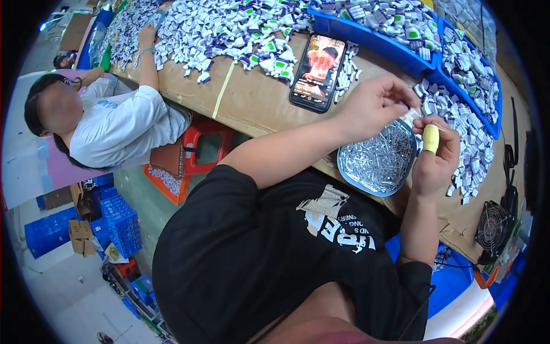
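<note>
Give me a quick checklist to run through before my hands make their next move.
1. Thin metal pieces in good supply: ok, their container looks well filled.
2. Yellow wrap on a finger of the right hand: ok, in place.
3. White pieces close by: ok, heaped on the table beside the right hand.
4. Phone out from under the hands: ok, it lies apart from both, though near the left forearm.
5. Something gripped in the left hand: cannot tell, the fingertips are too small to read.
</note>
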The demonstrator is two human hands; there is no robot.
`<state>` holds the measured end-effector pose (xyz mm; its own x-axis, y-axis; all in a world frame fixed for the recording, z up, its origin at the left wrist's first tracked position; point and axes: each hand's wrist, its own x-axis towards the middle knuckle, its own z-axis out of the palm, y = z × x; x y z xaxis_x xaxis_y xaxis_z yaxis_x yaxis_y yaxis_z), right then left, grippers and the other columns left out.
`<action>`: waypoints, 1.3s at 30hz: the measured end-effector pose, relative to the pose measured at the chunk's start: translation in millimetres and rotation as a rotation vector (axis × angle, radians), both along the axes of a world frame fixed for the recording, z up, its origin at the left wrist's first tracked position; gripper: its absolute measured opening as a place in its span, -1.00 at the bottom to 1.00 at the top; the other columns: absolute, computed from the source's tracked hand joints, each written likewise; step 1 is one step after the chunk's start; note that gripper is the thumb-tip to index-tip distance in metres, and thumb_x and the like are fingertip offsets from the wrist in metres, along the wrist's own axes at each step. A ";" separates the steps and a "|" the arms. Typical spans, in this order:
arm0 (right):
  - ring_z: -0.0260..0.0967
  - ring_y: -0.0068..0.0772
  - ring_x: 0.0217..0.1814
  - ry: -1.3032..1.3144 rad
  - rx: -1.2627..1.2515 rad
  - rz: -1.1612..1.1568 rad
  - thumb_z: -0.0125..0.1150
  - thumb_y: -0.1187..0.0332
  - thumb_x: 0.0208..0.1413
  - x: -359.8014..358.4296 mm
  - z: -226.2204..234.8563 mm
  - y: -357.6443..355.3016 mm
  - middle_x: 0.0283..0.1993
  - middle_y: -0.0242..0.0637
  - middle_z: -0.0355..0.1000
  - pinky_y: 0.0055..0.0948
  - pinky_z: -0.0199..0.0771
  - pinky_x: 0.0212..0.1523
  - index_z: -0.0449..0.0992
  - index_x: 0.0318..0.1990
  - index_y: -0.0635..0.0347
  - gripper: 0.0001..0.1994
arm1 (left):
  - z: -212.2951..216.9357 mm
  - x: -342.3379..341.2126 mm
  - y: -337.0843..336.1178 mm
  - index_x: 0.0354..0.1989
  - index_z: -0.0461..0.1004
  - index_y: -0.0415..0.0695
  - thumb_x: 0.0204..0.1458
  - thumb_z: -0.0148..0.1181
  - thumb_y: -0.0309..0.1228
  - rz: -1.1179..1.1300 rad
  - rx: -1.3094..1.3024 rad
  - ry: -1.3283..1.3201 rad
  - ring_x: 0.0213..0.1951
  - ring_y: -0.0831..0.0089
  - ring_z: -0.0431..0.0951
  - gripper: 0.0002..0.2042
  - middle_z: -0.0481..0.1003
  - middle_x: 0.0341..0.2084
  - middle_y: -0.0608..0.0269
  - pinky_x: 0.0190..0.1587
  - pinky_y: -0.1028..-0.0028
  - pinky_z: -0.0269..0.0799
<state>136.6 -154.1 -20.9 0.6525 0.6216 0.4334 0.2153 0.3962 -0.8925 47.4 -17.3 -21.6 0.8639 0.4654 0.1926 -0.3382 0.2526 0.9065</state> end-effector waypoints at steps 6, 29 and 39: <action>0.33 -0.37 -0.20 0.005 -0.123 0.050 -0.12 0.66 -0.03 4.0 0.2 2.4 -0.23 -0.12 0.37 -0.44 0.33 -0.09 0.31 -0.27 0.30 -0.84 | 7.0 1.1 9.3 -0.12 0.32 -0.31 -0.01 0.13 -0.64 0.161 0.091 -0.097 -0.14 0.46 0.48 -0.74 0.49 -0.21 0.07 -0.02 0.50 0.39; 0.41 -0.47 -0.19 -0.242 -0.283 -0.138 -0.01 0.73 -0.14 1.7 0.9 6.9 -0.24 -0.23 0.44 -0.58 0.40 -0.17 0.53 -0.21 0.28 -0.68 | 4.2 -2.8 2.9 -0.30 0.50 -0.25 -0.12 0.23 -0.61 0.338 0.636 -0.060 -0.26 0.47 0.51 -0.83 0.48 -0.34 0.20 -0.21 0.57 0.41; 0.40 -0.44 -0.32 -0.591 -0.545 -0.284 0.12 0.65 -0.08 -3.7 15.1 2.7 -0.37 -0.25 0.42 -0.56 0.36 -0.28 0.53 -0.25 0.30 -0.79 | 0.5 -0.1 -3.4 -0.36 0.54 -0.17 -0.25 0.29 -0.60 0.472 1.107 -0.178 -0.44 0.31 0.53 -0.79 0.49 -0.46 0.21 -0.43 0.47 0.46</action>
